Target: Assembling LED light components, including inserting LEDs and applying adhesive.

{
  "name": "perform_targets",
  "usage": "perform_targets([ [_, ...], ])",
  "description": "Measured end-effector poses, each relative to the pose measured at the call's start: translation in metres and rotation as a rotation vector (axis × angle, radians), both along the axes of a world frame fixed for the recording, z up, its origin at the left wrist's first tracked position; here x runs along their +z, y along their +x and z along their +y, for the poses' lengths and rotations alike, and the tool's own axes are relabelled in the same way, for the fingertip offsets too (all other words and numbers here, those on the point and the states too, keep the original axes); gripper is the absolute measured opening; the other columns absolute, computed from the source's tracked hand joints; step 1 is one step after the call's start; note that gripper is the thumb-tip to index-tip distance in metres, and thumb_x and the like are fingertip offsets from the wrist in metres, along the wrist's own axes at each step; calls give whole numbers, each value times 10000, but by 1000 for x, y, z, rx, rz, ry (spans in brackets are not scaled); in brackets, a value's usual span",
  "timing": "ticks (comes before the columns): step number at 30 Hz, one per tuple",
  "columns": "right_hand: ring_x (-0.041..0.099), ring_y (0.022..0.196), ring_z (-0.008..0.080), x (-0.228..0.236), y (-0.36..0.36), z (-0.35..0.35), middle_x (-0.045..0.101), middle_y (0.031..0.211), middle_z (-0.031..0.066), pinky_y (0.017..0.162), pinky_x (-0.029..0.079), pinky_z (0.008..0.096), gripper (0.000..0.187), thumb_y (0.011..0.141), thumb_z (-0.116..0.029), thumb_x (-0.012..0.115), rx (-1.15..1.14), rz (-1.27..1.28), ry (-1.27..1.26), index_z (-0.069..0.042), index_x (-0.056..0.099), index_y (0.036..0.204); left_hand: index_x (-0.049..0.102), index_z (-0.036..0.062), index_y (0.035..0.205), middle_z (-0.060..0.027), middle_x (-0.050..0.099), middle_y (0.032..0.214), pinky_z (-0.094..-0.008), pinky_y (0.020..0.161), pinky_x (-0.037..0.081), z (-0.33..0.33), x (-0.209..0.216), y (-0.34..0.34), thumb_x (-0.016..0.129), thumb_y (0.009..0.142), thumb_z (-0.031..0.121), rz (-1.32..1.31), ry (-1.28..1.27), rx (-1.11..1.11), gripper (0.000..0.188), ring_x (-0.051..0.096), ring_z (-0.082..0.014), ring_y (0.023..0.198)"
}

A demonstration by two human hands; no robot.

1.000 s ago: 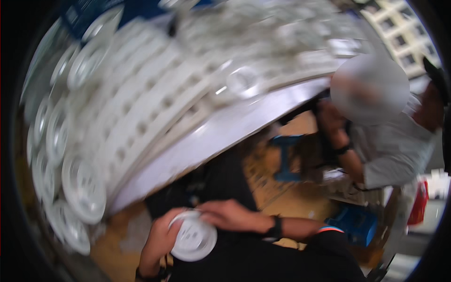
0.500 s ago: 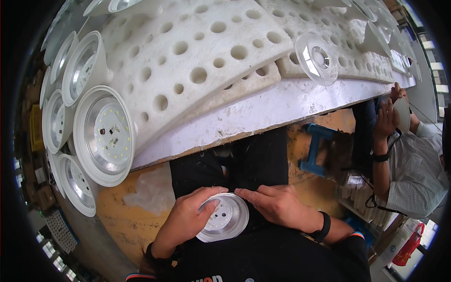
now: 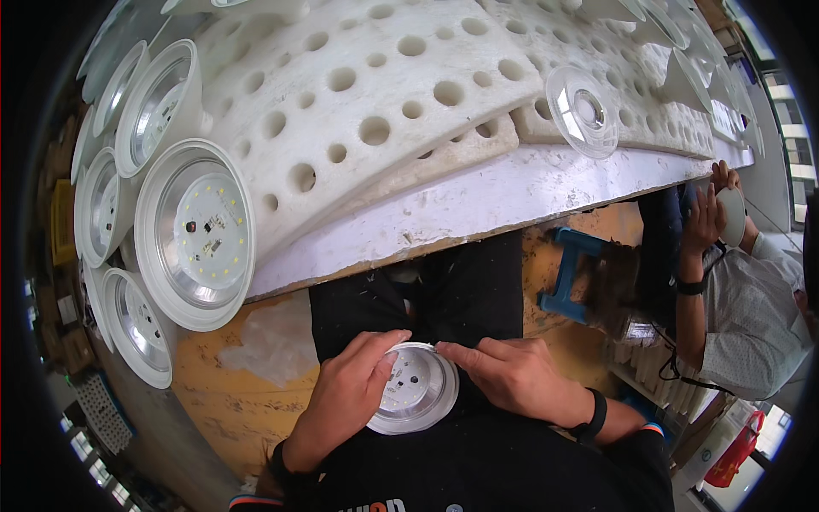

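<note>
A round white lamp housing (image 3: 414, 388) with small LED chips on its inner plate rests on my lap. My left hand (image 3: 345, 401) grips its left rim, thumb over the edge. My right hand (image 3: 512, 375) holds its right rim, with the index finger laid along the top edge. A black band sits on my right wrist. Both hands are below the white table edge (image 3: 478, 209).
White foam trays full of round holes (image 3: 384, 85) cover the table. Several open lamp housings (image 3: 196, 235) lean at the left. A clear round cover (image 3: 584, 111) lies on the foam. A person at the right holds a white part (image 3: 732, 213). A blue stool (image 3: 570, 269) stands on the floor.
The view has steadied and tipped down toward my lap. The lamp housing stays between both hands, and my right index finger has moved along its top rim.
</note>
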State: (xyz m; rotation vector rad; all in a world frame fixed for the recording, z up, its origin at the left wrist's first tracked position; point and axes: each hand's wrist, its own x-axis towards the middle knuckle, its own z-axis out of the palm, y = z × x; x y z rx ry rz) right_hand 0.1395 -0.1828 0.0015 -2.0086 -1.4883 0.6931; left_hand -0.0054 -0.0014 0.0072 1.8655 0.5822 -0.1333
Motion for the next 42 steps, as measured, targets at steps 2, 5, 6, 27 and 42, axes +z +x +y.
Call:
perform_targets([
  [2, 573, 528, 195, 1, -1, 1, 488, 647, 35, 485, 475, 324, 479, 749, -54, 661, -1, -9, -4, -127, 616, 1220, 602, 15, 1094, -166, 635, 999, -379, 702, 545, 1, -7, -2, 535, 897, -6, -55, 53, -36, 209, 665, -348, 856],
  [5, 547, 496, 159, 1, -2, 1, 452, 598, 12, 441, 456, 311, 474, 737, -45, 703, -49, -15, 46, -137, 634, 1196, 616, -3, 1090, -164, 648, 992, -356, 757, 519, 2, -2, 0, 537, 885, -17, 14, 33, -56, 221, 658, -313, 884],
  [6, 547, 496, 159, 2, -1, 1, 452, 598, 12, 441, 456, 311, 474, 737, -45, 703, -46, -18, 46, -137, 634, 1196, 616, -3, 1090, -164, 648, 992, -356, 757, 519, 2, -1, 1, 537, 885, -17, 11, 32, -53, 221, 658, -313, 884],
  [27, 591, 565, 198, 10, 6, 7, 518, 695, 25, 475, 474, 330, 523, 729, -38, 647, 92, -70, -128, -124, 596, 1243, 573, 44, 1036, -145, 664, 871, -408, 568, 547, -2, -20, 4, 602, 833, 41, -46, 278, -228, 205, 666, -337, 696],
  [42, 644, 624, 214, 8, 14, 30, 576, 746, 46, 486, 492, 331, 393, 761, -77, 596, 207, -58, -94, -68, 596, 1154, 589, 46, 999, -156, 659, 867, -422, 617, 527, -2, -21, 11, 602, 856, 46, 27, 232, -282, 144, 651, -357, 752],
])
